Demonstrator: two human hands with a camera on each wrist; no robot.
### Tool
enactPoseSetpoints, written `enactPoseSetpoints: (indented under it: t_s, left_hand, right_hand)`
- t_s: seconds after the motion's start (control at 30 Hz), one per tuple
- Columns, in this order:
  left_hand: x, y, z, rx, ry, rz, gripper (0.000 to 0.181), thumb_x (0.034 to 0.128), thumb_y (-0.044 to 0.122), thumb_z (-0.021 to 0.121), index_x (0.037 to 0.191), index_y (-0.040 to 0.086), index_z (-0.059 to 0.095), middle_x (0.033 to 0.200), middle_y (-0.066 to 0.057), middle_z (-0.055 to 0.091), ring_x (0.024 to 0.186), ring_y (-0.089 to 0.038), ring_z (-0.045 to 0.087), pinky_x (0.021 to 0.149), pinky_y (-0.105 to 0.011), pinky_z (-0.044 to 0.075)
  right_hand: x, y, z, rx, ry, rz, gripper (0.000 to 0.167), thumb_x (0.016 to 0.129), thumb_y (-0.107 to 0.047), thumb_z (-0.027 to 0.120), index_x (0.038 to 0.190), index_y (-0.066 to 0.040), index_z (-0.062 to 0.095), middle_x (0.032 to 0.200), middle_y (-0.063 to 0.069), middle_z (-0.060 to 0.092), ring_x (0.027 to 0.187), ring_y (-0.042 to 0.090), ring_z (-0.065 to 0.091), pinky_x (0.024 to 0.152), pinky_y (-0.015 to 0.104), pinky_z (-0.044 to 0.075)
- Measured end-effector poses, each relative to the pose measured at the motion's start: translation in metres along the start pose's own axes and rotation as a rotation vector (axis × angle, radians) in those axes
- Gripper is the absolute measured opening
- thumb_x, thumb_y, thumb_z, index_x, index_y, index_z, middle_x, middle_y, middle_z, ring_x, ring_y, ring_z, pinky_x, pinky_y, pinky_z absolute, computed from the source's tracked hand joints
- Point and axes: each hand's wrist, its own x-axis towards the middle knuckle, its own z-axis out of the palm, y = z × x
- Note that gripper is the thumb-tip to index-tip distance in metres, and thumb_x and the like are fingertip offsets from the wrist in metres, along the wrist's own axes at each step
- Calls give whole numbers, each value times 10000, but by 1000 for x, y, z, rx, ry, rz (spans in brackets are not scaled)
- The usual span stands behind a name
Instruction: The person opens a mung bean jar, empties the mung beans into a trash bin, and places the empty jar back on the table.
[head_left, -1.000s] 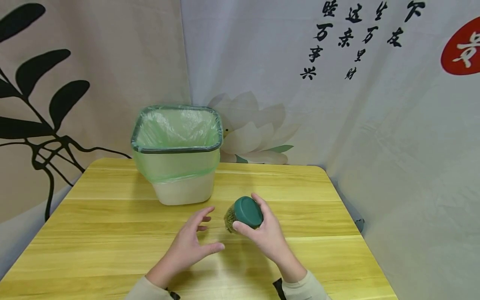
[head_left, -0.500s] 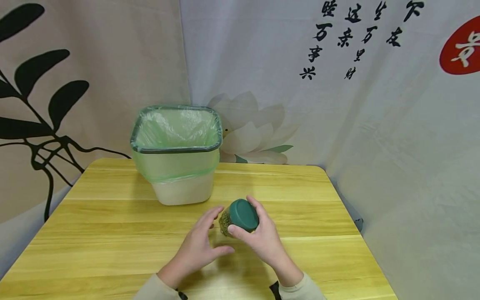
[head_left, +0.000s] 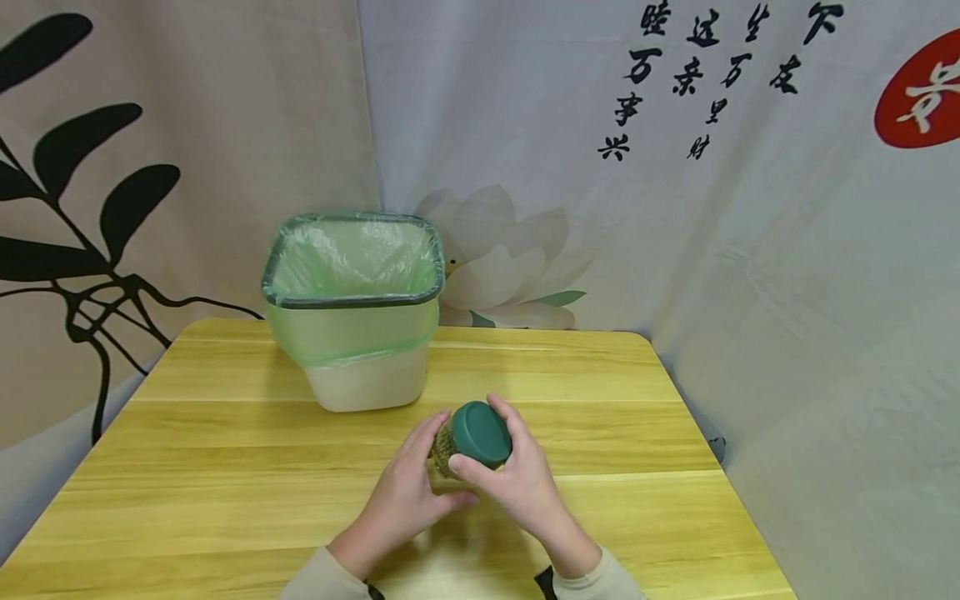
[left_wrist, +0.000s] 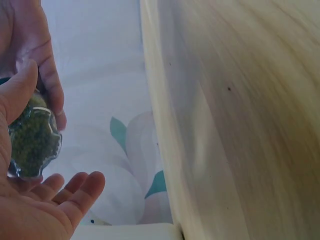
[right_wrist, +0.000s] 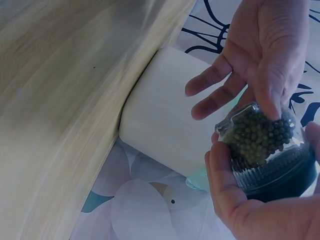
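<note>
A clear glass jar (right_wrist: 257,140) of small green beans has a dark green lid (head_left: 482,434). It is held tilted above the table, lid toward the upper right in the head view. My right hand (head_left: 523,486) grips it near the lid, thumb on one side and fingers on the other. Around the glass bottom end, my left hand (head_left: 408,483) has its index finger and thumb on either side of the jar. In the right wrist view the left thumb (right_wrist: 271,92) overlaps the glass, while other left fingers stay extended, off the jar.
A white bin (head_left: 367,379) lined with a green plastic bag (head_left: 352,329) stands at the back left of the wooden table (head_left: 600,417). Printed cloth curtains (head_left: 525,100) hang behind and to the right.
My left hand has moved right and up to the jar, from apart to around its bottom end. The right hand has brought the jar slightly left and down.
</note>
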Motion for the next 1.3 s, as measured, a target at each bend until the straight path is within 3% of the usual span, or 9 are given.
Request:
enactPoseSetpoints:
  t_s: [0.43, 0.67, 0.8, 1.03, 1.3]
  left_hand:
    - [3, 7, 8, -86, 25, -52, 1115, 752, 212, 993, 1623, 10, 328, 1520, -184, 566, 1352, -370, 612, 1081, -578, 553]
    - [6, 9, 11, -56, 74, -44, 1066, 730, 130, 981, 1593, 20, 364, 1492, -207, 574, 1307, -405, 623, 1032, -612, 563]
    - [6, 12, 11, -43, 103, -71, 1050, 709, 126, 989, 1576, 37, 404, 1485, -195, 584, 1298, -405, 625, 1020, -620, 564]
    - [7, 13, 12, -4, 136, -88, 903, 740, 144, 972, 1497, 42, 489, 1413, -154, 639, 1255, -371, 655, 1005, -588, 581]
    - [7, 11, 14, -8, 161, -85, 834, 747, 146, 964, 1445, 21, 525, 1340, -149, 672, 1206, -351, 686, 989, -571, 594]
  right_hand:
    - [-1, 4, 8, -44, 14, -8, 971, 856, -350, 905, 1655, -191, 375, 1488, 132, 616, 1230, 273, 670, 969, 435, 592]
    - [-2, 0, 12, -74, 22, -18, 977, 842, -385, 911, 1638, -146, 398, 1502, 134, 601, 1216, 261, 663, 954, 415, 582]
    - [-2, 0, 16, -100, 29, -32, 961, 844, -398, 907, 1624, -125, 416, 1470, 138, 623, 1178, 241, 669, 920, 389, 587]
    - [-3, 3, 19, -138, 37, -58, 937, 839, -414, 909, 1603, -128, 446, 1432, 127, 657, 1148, 207, 683, 889, 338, 589]
    - [-4, 4, 20, -169, 35, -60, 944, 843, -449, 896, 1605, -122, 444, 1467, 119, 634, 1167, 216, 673, 905, 362, 581]
